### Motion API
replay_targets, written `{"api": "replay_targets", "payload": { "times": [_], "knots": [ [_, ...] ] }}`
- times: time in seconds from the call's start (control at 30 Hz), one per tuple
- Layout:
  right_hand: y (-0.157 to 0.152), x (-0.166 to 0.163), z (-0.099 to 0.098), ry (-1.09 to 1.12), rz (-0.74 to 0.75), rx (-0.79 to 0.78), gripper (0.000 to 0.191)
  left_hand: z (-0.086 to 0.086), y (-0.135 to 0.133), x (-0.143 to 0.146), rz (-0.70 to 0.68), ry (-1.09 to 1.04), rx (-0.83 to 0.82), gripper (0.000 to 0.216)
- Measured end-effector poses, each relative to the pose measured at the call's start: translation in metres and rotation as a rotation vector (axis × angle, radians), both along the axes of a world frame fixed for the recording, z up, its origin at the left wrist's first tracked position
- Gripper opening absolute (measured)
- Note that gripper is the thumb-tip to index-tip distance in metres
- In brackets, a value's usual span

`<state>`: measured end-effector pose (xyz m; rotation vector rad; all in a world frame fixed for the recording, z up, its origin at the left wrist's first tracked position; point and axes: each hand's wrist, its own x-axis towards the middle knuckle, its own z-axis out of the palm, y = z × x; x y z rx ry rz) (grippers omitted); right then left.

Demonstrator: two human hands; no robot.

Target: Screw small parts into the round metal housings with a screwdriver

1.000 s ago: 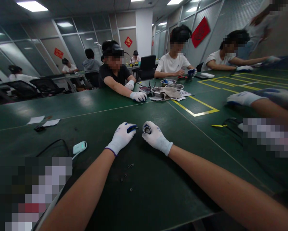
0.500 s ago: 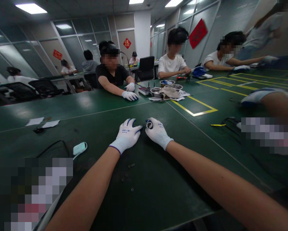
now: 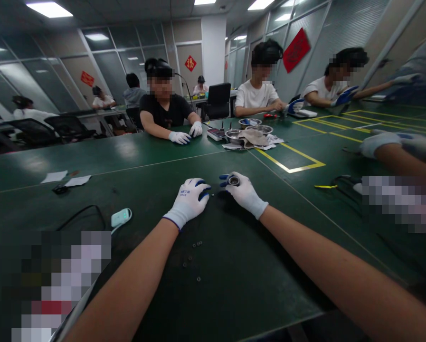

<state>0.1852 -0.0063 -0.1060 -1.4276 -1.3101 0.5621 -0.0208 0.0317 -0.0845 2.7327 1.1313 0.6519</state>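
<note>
Both my hands wear white gloves with blue fingertips and rest on a dark green table. My right hand is closed around a small round metal part with a dark hollow centre, held between thumb and fingers. My left hand lies palm down just left of it, fingers stretched forward and touching the table, with nothing in it. Several tiny metal rings lie scattered on the table between my forearms.
A pale green device with a black cable lies at left. Paper scraps sit further left. Metal bowls and a cloth stand beyond a yellow taped rectangle. People in gloves sit across; another person's arm reaches in at right.
My left hand has opened flat onto the table; a second ago its fingers were curled. My right hand has shifted right and slightly away with the metal part.
</note>
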Motion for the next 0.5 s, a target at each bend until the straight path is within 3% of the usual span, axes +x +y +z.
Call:
{"api": "replay_targets", "payload": {
  "times": [0.13, 0.3, 0.5],
  "knots": [
    [-0.001, -0.003, -0.001, -0.075, 0.008, -0.002, 0.021, 0.002, -0.004, 0.003, -0.028, 0.066, -0.017, 0.034],
    [-0.007, -0.011, -0.002, -0.177, 0.061, 0.033, 0.027, 0.004, -0.005, 0.007, 0.008, 0.098, -0.059, 0.017],
    [-0.013, -0.013, 0.004, -0.140, 0.155, 0.101, 0.018, 0.013, -0.004, 0.005, -0.013, -0.286, -0.267, 0.020]
  ]
}}
